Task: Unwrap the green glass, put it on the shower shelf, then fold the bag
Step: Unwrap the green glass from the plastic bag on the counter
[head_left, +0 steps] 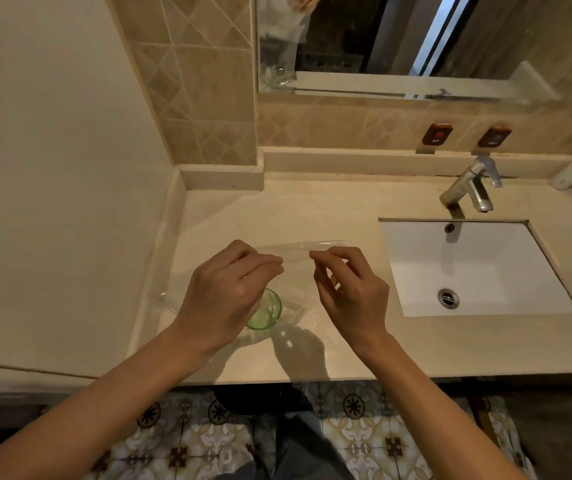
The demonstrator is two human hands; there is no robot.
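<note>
Below, hands [296, 275] pinch clear crinkly bag [298, 251] (round green glass [267, 311] inside).

Clear plastic bag [298, 249] is held up over the beige worktop [312, 206], its top edge pinched by the left hand [229, 289] and the right hand [350, 289], fingertips close together. Green glass [269, 313] is seen inside the lower part of the bag, partly hidden by the left hand, apparently resting on the worktop. White sink [478, 268] is set into the worktop to the right, chrome tap [473, 185] behind it. Mirror [399, 39] is mounted on the tiled wall above. Patterned floor tiles [364, 427] are visible below the worktop edge.
</note>
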